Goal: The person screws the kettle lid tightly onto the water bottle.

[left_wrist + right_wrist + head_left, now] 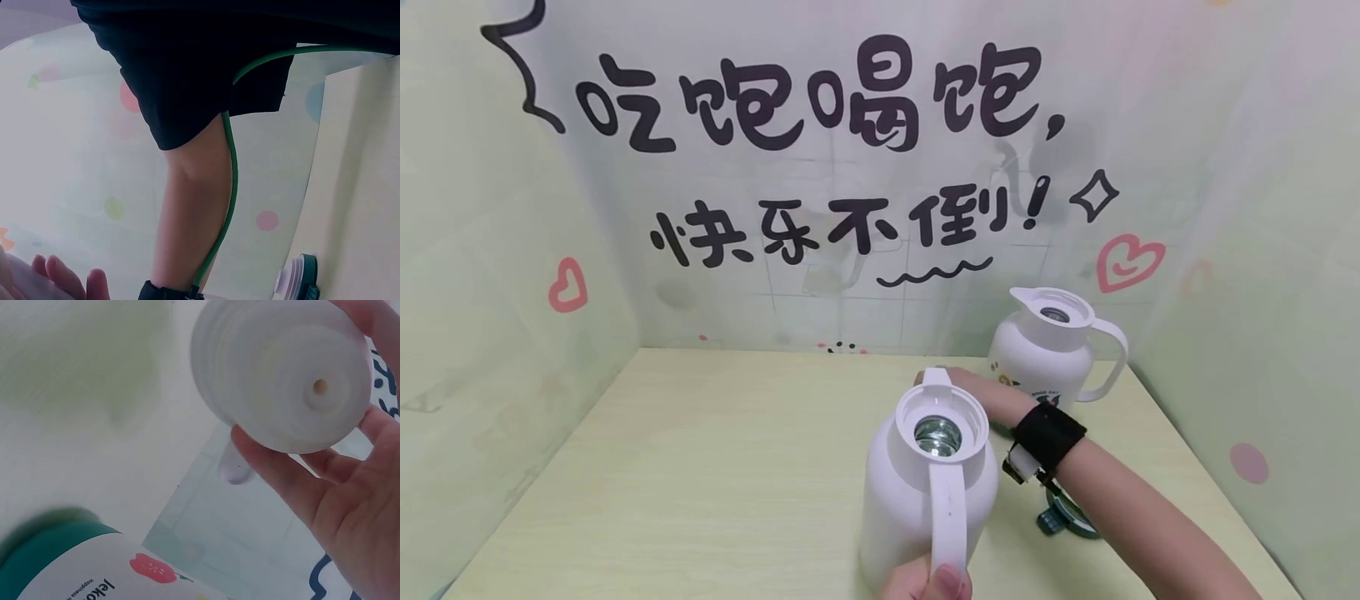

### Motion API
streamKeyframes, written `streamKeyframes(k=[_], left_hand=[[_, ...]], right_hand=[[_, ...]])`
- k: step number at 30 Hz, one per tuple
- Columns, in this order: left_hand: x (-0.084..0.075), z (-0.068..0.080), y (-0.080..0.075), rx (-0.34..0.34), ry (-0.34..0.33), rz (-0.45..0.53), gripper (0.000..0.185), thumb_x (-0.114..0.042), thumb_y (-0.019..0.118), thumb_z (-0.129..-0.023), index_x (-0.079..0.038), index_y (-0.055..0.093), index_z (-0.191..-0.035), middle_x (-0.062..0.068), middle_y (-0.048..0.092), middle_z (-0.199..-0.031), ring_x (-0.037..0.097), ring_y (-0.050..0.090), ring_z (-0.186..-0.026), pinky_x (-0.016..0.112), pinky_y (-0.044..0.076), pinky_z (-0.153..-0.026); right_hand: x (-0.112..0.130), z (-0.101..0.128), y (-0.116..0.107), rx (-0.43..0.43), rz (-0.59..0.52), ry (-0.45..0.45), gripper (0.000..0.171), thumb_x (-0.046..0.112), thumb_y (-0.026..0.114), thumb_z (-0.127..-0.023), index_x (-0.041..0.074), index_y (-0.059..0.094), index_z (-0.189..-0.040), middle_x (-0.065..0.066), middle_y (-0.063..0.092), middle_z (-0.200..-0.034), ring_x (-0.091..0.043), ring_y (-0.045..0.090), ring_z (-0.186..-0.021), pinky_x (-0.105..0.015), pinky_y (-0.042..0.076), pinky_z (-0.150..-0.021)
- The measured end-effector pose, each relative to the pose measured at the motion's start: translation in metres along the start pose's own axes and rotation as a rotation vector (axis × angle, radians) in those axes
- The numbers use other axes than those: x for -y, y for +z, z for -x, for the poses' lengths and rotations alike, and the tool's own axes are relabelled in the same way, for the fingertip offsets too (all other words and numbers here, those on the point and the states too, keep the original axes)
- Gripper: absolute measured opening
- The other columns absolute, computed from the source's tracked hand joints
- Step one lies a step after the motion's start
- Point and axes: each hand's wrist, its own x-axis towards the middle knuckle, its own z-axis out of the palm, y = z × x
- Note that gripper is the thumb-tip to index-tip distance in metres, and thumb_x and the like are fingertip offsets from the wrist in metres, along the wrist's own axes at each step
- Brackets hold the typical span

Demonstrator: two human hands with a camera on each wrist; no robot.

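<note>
The left hand grips the near jug by its rigid handle, best for a smooth, probably heavy, glass-lined body, while right-hand fingers hold its light stopper.

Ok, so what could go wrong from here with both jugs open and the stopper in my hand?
1. The near jug is uncapped and only the left hand grips its handle; tipping it could spill anything inside.
2. The right hand holds the stopper just with fingers and thumb, so it might slip.
3. That forearm passes over a lid and close to the open far jug; a careless move could knock either.
</note>
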Motion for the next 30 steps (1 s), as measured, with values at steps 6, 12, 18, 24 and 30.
streamKeyframes(k=[6, 12, 18, 24, 30], left_hand=[[0.001, -0.002, 0.0, -0.006, 0.016, -0.035, 0.056, -0.036, 0.039, -0.103, 0.016, 0.048, -0.083, 0.001, 0.044, -0.059, 0.0, 0.048, -0.059, 0.014, 0.035, -0.051], [0.002, -0.003, 0.0, 0.007, 0.065, -0.058, 0.056, -0.037, 0.039, -0.104, 0.014, 0.048, -0.082, 0.019, 0.04, -0.061, 0.0, 0.048, -0.061, 0.014, 0.036, -0.053], [0.002, -0.002, -0.001, 0.012, 0.072, -0.086, 0.054, -0.034, 0.036, -0.105, 0.013, 0.048, -0.08, 0.023, 0.039, -0.062, -0.001, 0.048, -0.061, 0.013, 0.036, -0.053], [-0.002, -0.001, -0.001, 0.014, 0.044, -0.086, 0.053, -0.032, 0.035, -0.105, 0.013, 0.047, -0.079, 0.022, 0.038, -0.061, 0.0, 0.048, -0.06, 0.014, 0.034, -0.052], [-0.003, -0.001, 0.0, 0.013, 0.049, -0.103, 0.053, -0.032, 0.034, -0.105, 0.012, 0.048, -0.079, 0.016, 0.04, -0.059, -0.001, 0.048, -0.061, 0.013, 0.036, -0.053]], right_hand=[[-0.005, -0.006, -0.011, -0.137, 0.197, -0.01, 0.018, 0.01, 0.063, -0.086, 0.009, 0.059, -0.103, -0.002, 0.061, -0.098, -0.021, 0.055, -0.092, -0.039, 0.045, -0.083], [0.009, 0.002, -0.024, -0.298, 0.134, 0.063, 0.042, 0.006, 0.071, -0.073, 0.01, 0.056, -0.112, -0.012, 0.058, -0.113, -0.028, 0.057, -0.089, -0.036, 0.05, -0.054], [0.026, 0.008, -0.033, -0.391, 0.033, 0.07, 0.044, 0.01, 0.077, -0.076, 0.01, 0.053, -0.113, -0.014, 0.057, -0.113, -0.028, 0.059, -0.088, -0.034, 0.05, -0.046], [0.04, 0.011, -0.038, -0.502, -0.043, 0.06, 0.052, 0.013, 0.08, -0.076, 0.005, 0.05, -0.118, -0.012, 0.058, -0.111, -0.03, 0.054, -0.104, -0.034, 0.054, -0.072], [0.057, 0.017, -0.044, -0.582, -0.143, 0.035, 0.05, 0.006, 0.077, -0.078, 0.005, 0.047, -0.118, -0.015, 0.056, -0.109, -0.029, 0.055, -0.097, -0.036, 0.054, -0.068]])
